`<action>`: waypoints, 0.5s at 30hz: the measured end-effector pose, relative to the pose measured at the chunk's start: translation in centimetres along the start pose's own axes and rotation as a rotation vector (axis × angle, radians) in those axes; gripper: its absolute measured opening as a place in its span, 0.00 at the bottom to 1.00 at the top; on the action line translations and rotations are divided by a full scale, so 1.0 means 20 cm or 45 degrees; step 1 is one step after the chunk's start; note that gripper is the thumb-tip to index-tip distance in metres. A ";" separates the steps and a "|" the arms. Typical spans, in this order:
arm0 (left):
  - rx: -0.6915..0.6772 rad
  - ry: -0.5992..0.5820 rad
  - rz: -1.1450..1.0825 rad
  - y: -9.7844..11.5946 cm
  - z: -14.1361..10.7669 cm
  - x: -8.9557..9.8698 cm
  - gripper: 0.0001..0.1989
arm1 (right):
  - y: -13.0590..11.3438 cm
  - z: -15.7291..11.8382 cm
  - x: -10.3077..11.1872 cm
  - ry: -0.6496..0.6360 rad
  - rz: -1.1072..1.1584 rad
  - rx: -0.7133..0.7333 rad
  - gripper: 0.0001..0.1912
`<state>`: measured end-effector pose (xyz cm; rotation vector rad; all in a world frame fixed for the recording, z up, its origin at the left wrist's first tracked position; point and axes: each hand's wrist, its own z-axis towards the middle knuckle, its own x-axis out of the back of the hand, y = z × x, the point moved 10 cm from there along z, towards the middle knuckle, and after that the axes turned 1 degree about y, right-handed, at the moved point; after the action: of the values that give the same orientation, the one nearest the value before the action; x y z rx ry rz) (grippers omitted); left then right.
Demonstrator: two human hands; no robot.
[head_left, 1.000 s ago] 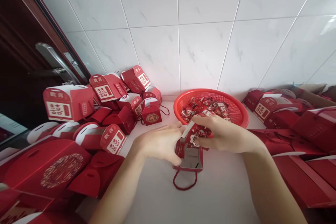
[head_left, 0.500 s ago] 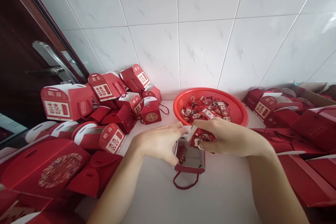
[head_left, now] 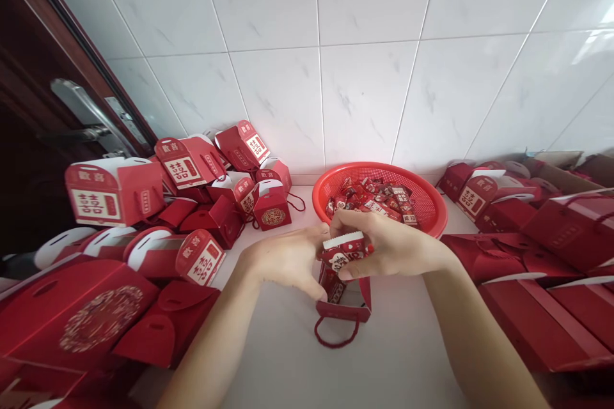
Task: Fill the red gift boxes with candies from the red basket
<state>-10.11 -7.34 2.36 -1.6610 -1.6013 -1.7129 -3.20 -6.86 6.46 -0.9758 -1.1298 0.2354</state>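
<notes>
A small red gift box with a dark red cord handle stands in front of me, its top unfolded. My left hand grips the box's left side, thumb at the near corner. Over the opening, my right hand pinches several red wrapped candies with white serrated edges and printed characters. Some red packets show inside the box, on its left. Just beyond my hands lies a red plastic basket holding a heap of red wrapped candies.
Red gift boxes are piled along the left, some with tops unfolded. More red boxes crowd the right side. A tiled wall rises behind the white tabletop. A dark door with a metal handle stands at left.
My right hand has moved left with the candies, from the box's right side to over its opening. My left hand stays on the box. The view has shifted slightly.
</notes>
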 end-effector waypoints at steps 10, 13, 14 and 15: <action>0.007 -0.053 0.205 0.01 -0.01 -0.04 0.35 | 0.11 -0.06 -0.03 -0.154 -0.403 -0.348 0.14; 0.006 -0.053 0.198 0.03 -0.02 -0.05 0.37 | 0.11 -0.05 -0.04 -0.143 -0.509 -0.317 0.17; 0.005 -0.053 0.191 0.03 -0.02 -0.05 0.37 | 0.10 -0.04 -0.04 -0.140 -0.513 -0.290 0.18; 0.004 -0.051 0.188 0.03 -0.02 -0.05 0.38 | 0.10 -0.03 -0.05 -0.135 -0.510 -0.268 0.19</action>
<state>-9.56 -8.41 2.08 -1.7746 -1.4570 -1.6135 -2.58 -6.58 4.22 -0.9051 -1.4419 -0.1603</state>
